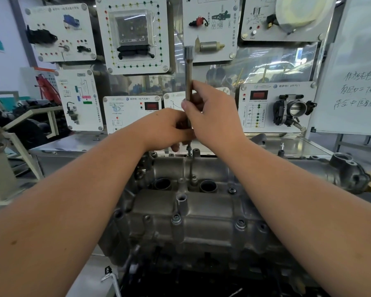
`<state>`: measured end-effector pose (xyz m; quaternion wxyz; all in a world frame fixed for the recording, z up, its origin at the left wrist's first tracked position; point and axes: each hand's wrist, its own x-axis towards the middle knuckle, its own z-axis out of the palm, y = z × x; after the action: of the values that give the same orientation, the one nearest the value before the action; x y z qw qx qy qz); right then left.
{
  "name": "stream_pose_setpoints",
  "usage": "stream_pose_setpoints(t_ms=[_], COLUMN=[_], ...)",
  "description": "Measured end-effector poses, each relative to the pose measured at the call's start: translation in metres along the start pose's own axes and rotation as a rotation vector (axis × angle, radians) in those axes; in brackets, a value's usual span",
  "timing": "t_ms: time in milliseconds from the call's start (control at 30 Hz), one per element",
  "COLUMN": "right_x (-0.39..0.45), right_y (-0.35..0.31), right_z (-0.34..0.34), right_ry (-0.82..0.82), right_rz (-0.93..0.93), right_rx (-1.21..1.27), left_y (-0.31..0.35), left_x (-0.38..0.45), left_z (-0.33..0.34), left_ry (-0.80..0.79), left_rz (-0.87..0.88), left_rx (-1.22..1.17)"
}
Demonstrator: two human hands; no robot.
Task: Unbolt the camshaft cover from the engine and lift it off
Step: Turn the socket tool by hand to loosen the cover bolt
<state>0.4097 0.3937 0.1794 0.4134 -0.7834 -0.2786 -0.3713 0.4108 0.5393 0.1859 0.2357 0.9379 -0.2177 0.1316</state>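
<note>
The grey cast camshaft cover (204,209) lies across the engine below me, with two round wells and several bolts along its near edge, such as a bolt (176,219). A long steel extension bar (188,71) with a socket end on top stands upright over a bolt (188,149) at the cover's far edge. My right hand (212,116) grips the bar's middle with curled fingers and thumb. My left hand (169,129) holds the bar lower down, just above the bolt. The bar's lower end is hidden by both hands.
Behind the engine stands a display wall of white training panels (135,35) with mounted car parts, and a throttle body (293,109) at right. A whiteboard (356,82) leans at far right. A metal bench (73,144) runs behind; a tool handle (114,279) lies at the bottom.
</note>
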Motion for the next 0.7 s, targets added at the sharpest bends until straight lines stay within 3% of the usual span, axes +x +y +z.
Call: stream_pose_setpoints(t_ms=[700], right_x=[-0.0027], right_y=[-0.0027], right_z=[-0.003], right_ry=[-0.037], right_rz=[0.028], right_rx=[0.025], left_y=[-0.0011], left_x=[0.0002], left_z=[-0.0002], left_ry=[0.013], left_rz=[0.014], left_rx=[0.053])
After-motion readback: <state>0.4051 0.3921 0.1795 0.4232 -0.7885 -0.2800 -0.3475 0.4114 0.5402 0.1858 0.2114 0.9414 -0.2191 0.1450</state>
